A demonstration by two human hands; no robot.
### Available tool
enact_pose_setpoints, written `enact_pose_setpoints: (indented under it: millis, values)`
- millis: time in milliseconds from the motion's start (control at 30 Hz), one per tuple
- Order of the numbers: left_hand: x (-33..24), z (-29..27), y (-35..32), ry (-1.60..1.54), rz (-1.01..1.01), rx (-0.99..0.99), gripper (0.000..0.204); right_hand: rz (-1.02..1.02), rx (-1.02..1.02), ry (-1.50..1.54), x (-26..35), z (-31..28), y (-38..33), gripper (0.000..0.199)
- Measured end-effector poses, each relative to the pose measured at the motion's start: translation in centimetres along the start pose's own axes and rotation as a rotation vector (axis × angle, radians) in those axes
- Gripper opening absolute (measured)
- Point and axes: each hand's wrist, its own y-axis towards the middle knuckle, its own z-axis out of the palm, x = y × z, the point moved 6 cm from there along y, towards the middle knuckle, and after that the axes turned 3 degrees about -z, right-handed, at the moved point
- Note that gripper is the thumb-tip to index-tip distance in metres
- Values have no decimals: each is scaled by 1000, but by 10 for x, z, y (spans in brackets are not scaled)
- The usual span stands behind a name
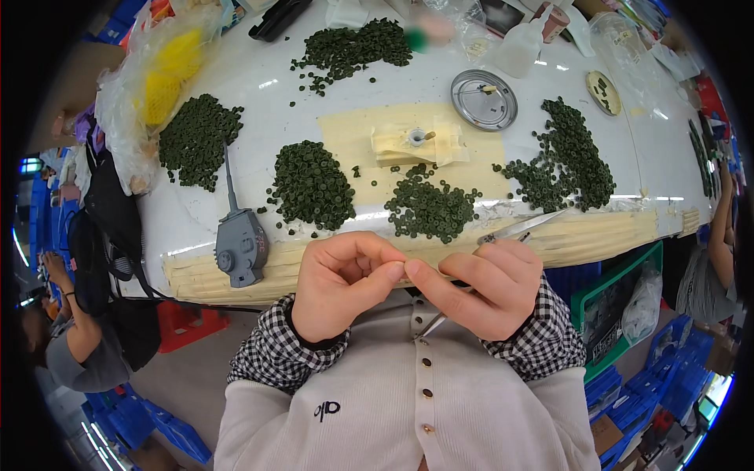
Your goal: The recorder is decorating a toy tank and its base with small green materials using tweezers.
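My left hand (342,282) and my right hand (491,290) meet at the table's near edge, thumb and fingertips pinched together. Whatever sits between the fingertips is too small or hidden to make out. A slim metal tool (430,325), perhaps tweezers, pokes out below my right hand, its middle covered by the curled fingers. Just beyond that hand lies a pointed silver tool (522,226). Closest ahead is a pile of small dark-green ring-like parts (433,206), with a larger green pile (312,187) to its left. A grey model tank turret (242,247) rests left of my left hand.
More green parts form piles at far left (198,137), back (353,49) and right (577,161). A taped block with a small cup (416,137) stands mid-table, near a round metal tin lid (484,100). A white squeeze bottle (520,47) stands behind. Right below hangs a green crate (620,310).
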Motion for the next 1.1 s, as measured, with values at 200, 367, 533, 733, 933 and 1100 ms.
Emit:
enact_pose_setpoints:
  millis: [200,367,533,733,933,1100]
  values:
    - [6,5,4,-247,-181,142,5,-50,-11,40,-1,-4,-3,42]
    - [8,5,3,-243,-163,203,7,-25,-9,145,-3,-6,-2,44]
    - [7,6,3,-191,-93,43,9,68,-38,96,-4,-1,-4,37]
    - [-6,-1,-1,131,215,-113,8,423,-31,142,-19,5,-4,34]
    - [-19,1,-7,437,464,-140,9,460,150,-43,-20,11,-2,44]
    - [-18,2,-4,443,412,-81,9,426,167,-97,-20,13,2,51]
